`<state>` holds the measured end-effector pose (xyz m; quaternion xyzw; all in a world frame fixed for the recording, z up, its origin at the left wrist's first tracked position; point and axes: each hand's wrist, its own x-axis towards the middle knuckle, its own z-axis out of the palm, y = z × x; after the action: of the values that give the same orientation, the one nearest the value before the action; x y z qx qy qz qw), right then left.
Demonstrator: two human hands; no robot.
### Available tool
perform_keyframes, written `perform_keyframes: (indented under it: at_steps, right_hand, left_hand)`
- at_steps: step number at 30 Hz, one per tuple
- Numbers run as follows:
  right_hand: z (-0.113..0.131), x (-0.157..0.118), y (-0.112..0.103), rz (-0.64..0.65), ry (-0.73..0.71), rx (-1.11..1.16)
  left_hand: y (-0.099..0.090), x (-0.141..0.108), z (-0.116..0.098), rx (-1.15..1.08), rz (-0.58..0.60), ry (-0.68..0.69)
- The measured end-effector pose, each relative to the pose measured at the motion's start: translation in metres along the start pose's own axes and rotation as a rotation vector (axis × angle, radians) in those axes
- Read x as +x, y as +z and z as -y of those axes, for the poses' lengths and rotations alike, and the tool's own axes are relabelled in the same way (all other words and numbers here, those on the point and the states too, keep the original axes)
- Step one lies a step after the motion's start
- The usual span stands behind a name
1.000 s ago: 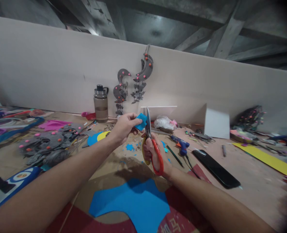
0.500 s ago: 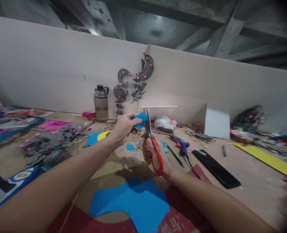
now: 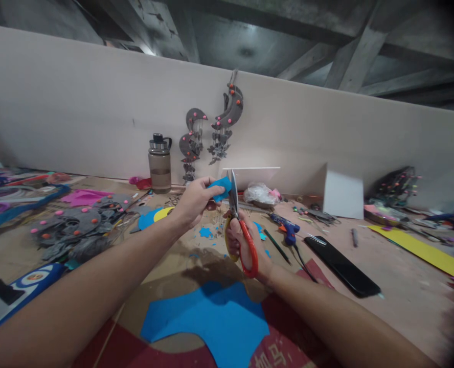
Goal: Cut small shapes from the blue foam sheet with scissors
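Observation:
My left hand (image 3: 197, 202) pinches a small blue felt piece (image 3: 220, 189) above the middle of the table. Wrapped round the red and yellow handles of the scissors (image 3: 249, 250) is my right hand (image 3: 236, 239). The scissor blades point up, slightly apart, at the right edge of the felt piece. Below lies a blue flower-like cutout (image 3: 205, 232) among small blue scraps. A large blue felt sheet (image 3: 211, 317) with curved cut edges lies nearest me.
A water bottle (image 3: 160, 166) stands at the wall, left of hanging grey moon ornaments (image 3: 232, 110). On the right are a pencil (image 3: 277, 247), a blue glue gun (image 3: 288, 230) and a black phone (image 3: 342, 266). Grey felt pieces (image 3: 79, 225) lie left.
The blue piece in my left hand has shifted and tilted slightly beside the blades. Both hands stay almost where they were.

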<state>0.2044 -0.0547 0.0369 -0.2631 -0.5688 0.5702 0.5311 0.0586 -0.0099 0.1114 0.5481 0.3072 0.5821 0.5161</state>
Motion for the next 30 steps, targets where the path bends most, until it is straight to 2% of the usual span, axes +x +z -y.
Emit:
perform_keyframes:
  at_steps: [30]
  right_hand:
    - [0.0013,-0.0004,0.0017,-0.024,0.017,-0.017]
  left_hand:
    - [-0.0023,0.0034,-0.0011,-0.046,-0.043,0.02]
